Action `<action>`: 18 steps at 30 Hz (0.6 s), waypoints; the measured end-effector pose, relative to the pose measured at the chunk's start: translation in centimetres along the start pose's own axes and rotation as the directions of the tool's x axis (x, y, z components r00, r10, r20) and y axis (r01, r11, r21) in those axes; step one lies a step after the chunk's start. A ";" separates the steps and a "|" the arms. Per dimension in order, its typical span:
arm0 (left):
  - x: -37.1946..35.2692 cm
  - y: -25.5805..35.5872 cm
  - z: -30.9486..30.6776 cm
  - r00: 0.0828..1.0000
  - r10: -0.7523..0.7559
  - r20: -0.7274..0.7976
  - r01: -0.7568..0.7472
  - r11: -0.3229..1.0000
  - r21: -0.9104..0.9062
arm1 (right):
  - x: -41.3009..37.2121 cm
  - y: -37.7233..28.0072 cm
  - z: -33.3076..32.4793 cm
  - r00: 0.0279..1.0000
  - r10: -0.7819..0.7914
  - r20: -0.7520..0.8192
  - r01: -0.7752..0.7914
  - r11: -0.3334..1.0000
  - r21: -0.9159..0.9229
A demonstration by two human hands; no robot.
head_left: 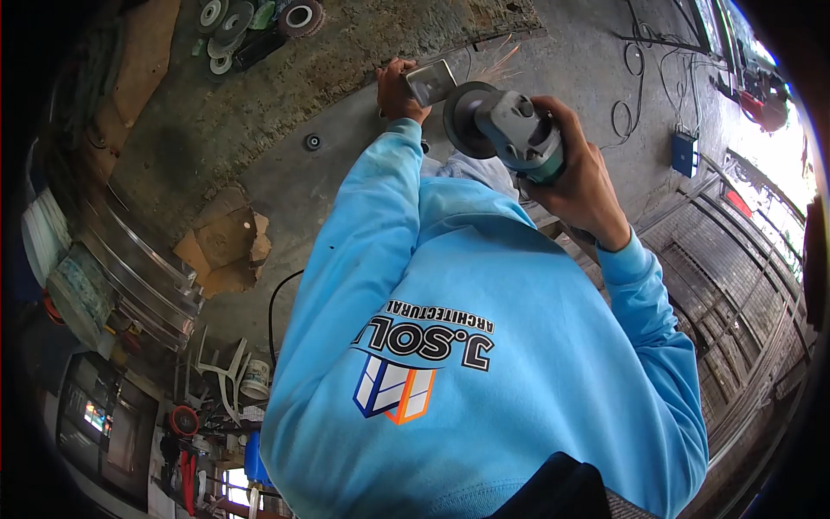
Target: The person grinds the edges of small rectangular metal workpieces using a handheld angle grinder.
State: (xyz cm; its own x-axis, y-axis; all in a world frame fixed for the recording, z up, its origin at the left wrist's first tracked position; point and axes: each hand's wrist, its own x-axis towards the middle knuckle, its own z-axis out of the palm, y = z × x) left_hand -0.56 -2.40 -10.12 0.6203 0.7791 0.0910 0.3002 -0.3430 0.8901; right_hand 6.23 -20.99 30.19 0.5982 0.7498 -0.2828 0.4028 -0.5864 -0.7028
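**Operating Position and Surroundings**

The right hand (581, 177) is clenched around the body of a grey-and-green angle grinder (519, 130). A round, dark grinding disc (462, 121) is mounted at the end of the grinder facing the left hand (400, 93). The left hand grasps a silver, rectangular metal piece (432, 80) by its side; part of this grip is hidden behind the piece. The metal piece is located at upper centre of the head view, above the grey concrete floor (285, 190). The disc edge is at the side of the piece nearest the grinder; exact contact cannot be determined. Thin orange sparks (501, 62) extend beyond the disc and the piece.

Both arms are covered by a light-blue long-sleeved sweatshirt (467, 268) with a printed logo on the chest.

Items to the left: a small, black, round part (312, 141) lies on the floor near the left forearm. A torn, brown cardboard piece (223, 242) lies farther out. At the upper left, several round grey discs (226, 26) are grouped together. A white plastic chair (229, 376) is beside a white bucket (256, 379).

Items to the right: a dark-blue, box-shaped object (684, 154) is near metal grille panels (692, 246)
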 end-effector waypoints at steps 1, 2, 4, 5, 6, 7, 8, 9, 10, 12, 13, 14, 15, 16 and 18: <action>-0.1 -1.4 0.6 1.000 0.006 0.001 -0.006 1.000 0.001 | 0.4 0.0 0.0 1.000 0.007 0.015 -0.007 1.000 0.009; -0.3 -3.0 1.1 0.999 -0.031 0.034 0.036 0.988 -0.150 | 0.8 0.0 0.0 0.999 0.014 0.031 -0.015 1.000 0.017; -0.1 -1.9 0.4 0.996 -0.054 0.076 0.074 0.952 -0.297 | 1.9 -0.5 -0.1 0.999 0.004 0.039 -0.004 1.000 0.000; -0.2 1.6 -1.4 1.000 -0.004 0.018 0.006 0.992 -0.125 | 2.3 -0.6 -0.1 0.999 -0.003 0.054 0.004 1.000 -0.018; -0.1 3.7 -2.3 0.998 0.057 -0.033 -0.055 0.997 0.054 | 2.7 -0.7 0.0 0.999 0.000 0.045 0.001 1.000 -0.019; 0.0 3.6 -2.1 0.998 0.062 -0.030 -0.060 0.997 0.050 | 3.2 -0.7 0.1 0.998 -0.041 0.037 0.042 0.999 -0.023; 0.0 3.4 -1.9 0.996 0.071 -0.055 -0.069 0.997 0.038 | 3.3 -0.7 0.2 0.996 -0.082 0.031 0.083 0.996 -0.027; 0.1 2.9 -1.6 0.994 0.078 -0.081 -0.076 0.997 0.026 | 3.1 -0.7 0.1 0.996 -0.081 0.028 0.082 0.996 -0.028; 0.1 1.1 -0.8 0.993 0.079 -0.083 -0.077 0.997 0.026 | 2.9 -0.6 0.1 0.997 -0.076 0.031 0.076 0.997 -0.019; -0.3 -3.0 1.0 0.971 -0.207 0.116 0.236 0.793 -0.562 | 2.3 -0.3 -0.1 0.997 -0.072 0.039 0.073 0.997 -0.013; -0.4 -1.3 0.2 0.971 -0.210 0.112 0.236 0.791 -0.564 | 1.6 -0.2 -0.2 0.997 -0.067 0.025 0.067 0.998 0.002; -0.6 2.0 -1.5 0.989 -0.139 0.053 0.148 0.916 -0.373 | 0.9 0.0 -0.3 0.998 -0.063 0.011 0.063 0.998 0.016; -0.5 4.0 -2.6 0.998 -0.055 0.011 0.056 0.986 -0.158 | 0.2 0.3 -0.5 0.998 -0.068 0.015 0.067 0.998 0.014; -0.4 3.9 -2.7 0.998 -0.057 0.004 0.057 0.986 -0.157 | -0.6 0.7 -0.7 1.000 -0.012 0.025 0.012 1.000 0.007; -0.3 3.6 -3.2 0.974 0.161 0.162 -0.190 0.965 0.182 | -2.0 1.3 -1.0 0.995 0.094 0.035 -0.093 0.995 -0.032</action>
State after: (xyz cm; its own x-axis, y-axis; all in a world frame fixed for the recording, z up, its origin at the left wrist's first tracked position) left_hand -1.97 -2.22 -5.52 0.7694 0.6184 0.1600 0.3038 -0.5747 0.7599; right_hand 6.26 -23.54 30.51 0.6089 0.7014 -0.3706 0.3669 -0.6632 -0.6523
